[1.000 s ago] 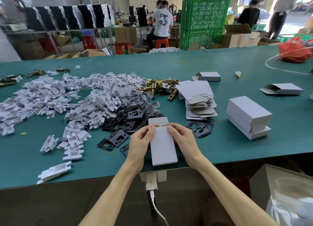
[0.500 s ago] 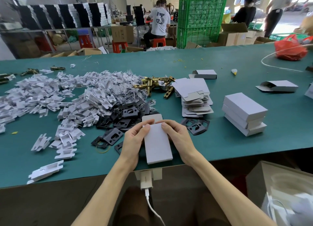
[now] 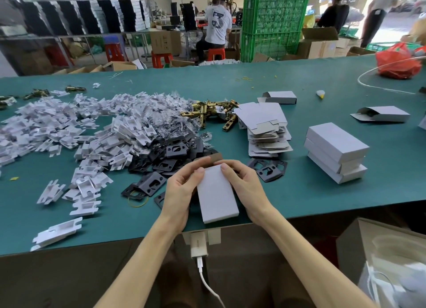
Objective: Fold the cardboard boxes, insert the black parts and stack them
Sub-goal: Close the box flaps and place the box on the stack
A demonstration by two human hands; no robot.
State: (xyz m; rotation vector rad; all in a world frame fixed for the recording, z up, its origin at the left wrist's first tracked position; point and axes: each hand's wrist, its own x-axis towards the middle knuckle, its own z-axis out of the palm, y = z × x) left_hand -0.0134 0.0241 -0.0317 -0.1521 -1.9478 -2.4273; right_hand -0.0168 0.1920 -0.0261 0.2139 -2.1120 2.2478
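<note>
Hands | left hand [image 3: 181, 193], right hand [image 3: 245, 187] both curled, gripping white box [image 3: 216, 194]

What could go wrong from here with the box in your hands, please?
The far flap of the box looks untucked between the left hand and right hand; it may crease if pushed in crookedly. The box's near end lies close to the table edge, so a loose grip could drop it. The stack sits skewed; another box might tip it.
</note>
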